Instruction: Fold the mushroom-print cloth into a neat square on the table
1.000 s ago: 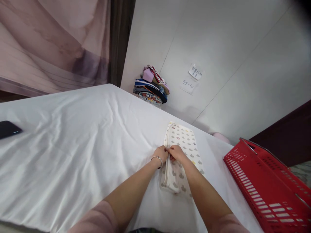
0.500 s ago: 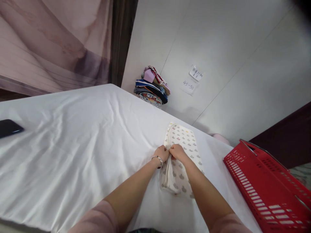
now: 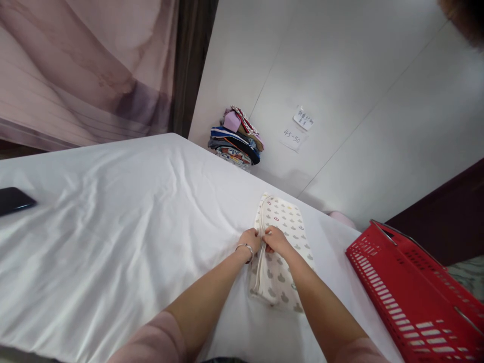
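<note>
A folded cream cloth (image 3: 289, 222) printed with small grey shapes lies on the white-covered table, its layered edge toward the left. My left hand (image 3: 249, 240), with a silver bracelet at the wrist, is closed on that left edge. Right beside it, my right hand (image 3: 276, 240) pinches the upper layer near the same edge. The fingertips of both hands almost meet, and they partly hide the cloth's edge between them.
A red plastic basket (image 3: 412, 297) stands at the right. Folded clothes (image 3: 238, 136) are stacked beyond the table's far edge by the wall. A dark phone (image 3: 15, 200) lies at the far left on the white sheet (image 3: 124, 227). Handwritten papers (image 3: 297, 130) hang on the wall.
My right hand's fingers have shifted slightly at the cloth's edge. Both hands stay on the folded cloth, which keeps nearly the same place. The view has moved a little.
</note>
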`<state>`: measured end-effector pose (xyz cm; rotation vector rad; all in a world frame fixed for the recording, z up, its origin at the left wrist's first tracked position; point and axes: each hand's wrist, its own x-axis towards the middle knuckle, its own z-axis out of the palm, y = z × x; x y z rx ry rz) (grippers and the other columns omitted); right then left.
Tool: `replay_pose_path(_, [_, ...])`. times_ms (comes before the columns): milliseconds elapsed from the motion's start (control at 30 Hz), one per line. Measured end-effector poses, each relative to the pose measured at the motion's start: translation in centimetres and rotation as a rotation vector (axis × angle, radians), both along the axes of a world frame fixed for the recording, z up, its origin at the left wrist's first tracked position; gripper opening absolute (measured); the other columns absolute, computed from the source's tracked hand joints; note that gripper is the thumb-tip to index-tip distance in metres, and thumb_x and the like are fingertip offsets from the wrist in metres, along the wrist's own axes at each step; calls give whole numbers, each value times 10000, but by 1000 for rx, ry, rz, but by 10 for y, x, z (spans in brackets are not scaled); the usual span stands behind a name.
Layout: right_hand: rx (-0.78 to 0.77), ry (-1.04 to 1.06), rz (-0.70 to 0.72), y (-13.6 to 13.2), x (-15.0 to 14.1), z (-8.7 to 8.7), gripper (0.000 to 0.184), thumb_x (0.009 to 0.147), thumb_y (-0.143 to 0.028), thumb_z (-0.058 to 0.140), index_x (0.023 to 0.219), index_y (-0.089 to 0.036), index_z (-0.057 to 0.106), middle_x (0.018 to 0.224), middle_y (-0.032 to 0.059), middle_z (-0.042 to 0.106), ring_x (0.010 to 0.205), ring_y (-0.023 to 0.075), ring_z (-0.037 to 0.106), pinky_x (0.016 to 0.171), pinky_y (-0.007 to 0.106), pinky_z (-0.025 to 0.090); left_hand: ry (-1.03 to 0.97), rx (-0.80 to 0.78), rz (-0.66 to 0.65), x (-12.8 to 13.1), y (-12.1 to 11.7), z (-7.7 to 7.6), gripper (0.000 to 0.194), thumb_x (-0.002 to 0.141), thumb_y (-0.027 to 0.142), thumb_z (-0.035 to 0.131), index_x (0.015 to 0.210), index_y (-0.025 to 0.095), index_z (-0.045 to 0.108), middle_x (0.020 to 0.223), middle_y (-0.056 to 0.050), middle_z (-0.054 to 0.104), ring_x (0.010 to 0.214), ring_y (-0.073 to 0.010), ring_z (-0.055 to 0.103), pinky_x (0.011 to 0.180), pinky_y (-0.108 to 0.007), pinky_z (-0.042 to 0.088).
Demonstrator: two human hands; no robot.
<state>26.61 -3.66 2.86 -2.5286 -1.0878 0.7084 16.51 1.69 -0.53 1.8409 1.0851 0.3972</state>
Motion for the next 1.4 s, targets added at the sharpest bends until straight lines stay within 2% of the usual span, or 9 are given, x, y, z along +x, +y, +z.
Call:
replay_pose_path(67, [14, -50, -8, 0, -1, 2, 198, 733, -176, 541, 930, -189, 527, 510, -49, 556, 432, 122, 546, 437, 195, 375, -3, -5, 27, 0, -1, 0, 177, 761, 156, 475, 857, 168, 624, 910, -85, 684, 863, -185, 627, 710, -246, 438])
replay_pose_path(267, [9, -354, 104, 2, -6, 15, 84, 664, -139, 548, 726, -194, 534, 677, 1, 591, 636, 134, 561, 517, 202, 323, -24, -24, 63, 1, -1, 0, 176, 776, 150, 458, 863, 171, 609, 906, -77, 683, 862, -183, 623, 715, -247, 436])
replay_pose_path(533, [9, -78, 88, 8, -3, 7, 115, 686, -118, 528, 779, -183, 544, 417, -77, 462, 399, 114, 506, 444, 195, 359, -61, -34, 44, -3, -1, 3, 166, 781, 143, 477, 865, 179, 616, 899, -60, 686, 862, -173, 625, 707, -233, 431])
replay_pose_path(700, [89, 74, 38, 5, -4, 0, 103, 725, -116, 498, 803, -174, 531, 399, -82, 452, 367, 112, 488, 408, 193, 378, -73, -23, 27, -2, -1, 1, 172, 813, 162, 457, 849, 165, 625, 898, -72, 688, 855, -165, 625, 709, -227, 428])
replay_pose_path(833, [132, 217, 29, -3, -5, 3, 127, 759, -130, 432, 817, -172, 537, 461, -54, 509, 427, 116, 541, 438, 198, 428, -83, -8, 15, -2, 0, 0, 201, 849, 281, 461, 811, 162, 617, 872, -78, 687, 829, -170, 624, 697, -235, 424])
replay_pose_path(933, [155, 327, 38, -12, -4, 7, 216, 705, -81, 397, 819, -166, 560, 573, -17, 572, 549, 118, 603, 489, 189, 464, -62, 3, 11, -2, -1, -1, 242, 820, 389, 506, 814, 165, 597, 837, -75, 681, 802, -180, 622, 656, -243, 418])
replay_pose_path(1133, [318, 588, -27, -31, -8, 5, 427, 581, -58, 438, 954, -151, 623, 786, 35, 623, 663, 120, 597, 500, 170, 457, -34, 35, -1, -1, -2, -6, 143, 734, 317, 577, 789, 186, 555, 764, -33, 658, 726, -164, 605, 587, -230, 395])
replay_pose_path(1300, [404, 563, -73, -43, -19, 0, 474, 638, -94, 447, 1074, -158, 623, 964, 57, 643, 776, 127, 614, 598, 185, 483, -23, 38, -16, -1, 0, -5, 52, 724, 246, 540, 736, 196, 545, 724, -16, 646, 699, -156, 596, 578, -228, 393])
replay_pose_path(1400, [403, 453, 59, -51, -22, -3, 440, 691, -122, 436, 1074, -200, 636, 1023, 34, 646, 861, 149, 612, 694, 226, 496, 17, 54, 1, -1, 0, -3, 49, 729, 217, 520, 743, 189, 557, 769, -36, 657, 754, -170, 609, 623, -236, 409])
